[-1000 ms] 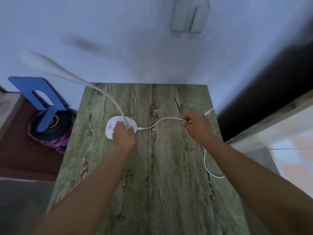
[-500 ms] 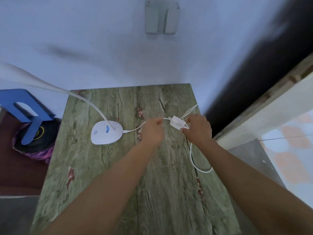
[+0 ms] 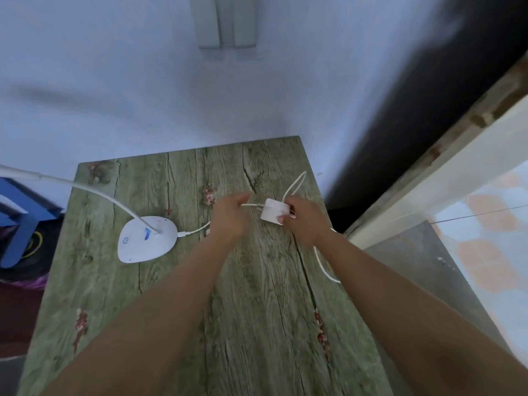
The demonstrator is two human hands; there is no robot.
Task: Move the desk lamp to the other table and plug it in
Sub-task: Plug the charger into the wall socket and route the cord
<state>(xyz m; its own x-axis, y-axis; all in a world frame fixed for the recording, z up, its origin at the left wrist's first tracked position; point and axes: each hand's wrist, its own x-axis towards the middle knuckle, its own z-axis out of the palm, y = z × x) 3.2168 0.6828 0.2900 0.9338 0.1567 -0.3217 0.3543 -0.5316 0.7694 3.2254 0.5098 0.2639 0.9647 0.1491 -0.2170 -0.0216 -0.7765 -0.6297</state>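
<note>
The white desk lamp stands on the green wood-grain table, its oval base at the left and its thin neck arching off the left edge. A white cable runs from the base toward my hands. My left hand pinches the cable just left of the white plug adapter. My right hand grips that adapter above the table's right side. More cable loops past the adapter and hangs over the right edge.
A grey wall socket plate sits high on the pale blue wall behind the table. A blue chair over a dark bag stands left of the table. A doorway with a white frame and tiled floor lies to the right.
My left hand left the lamp base and moved right to the cable. My right hand drew the cable in and now holds the plug adapter, raised slightly. The view shifted right.
</note>
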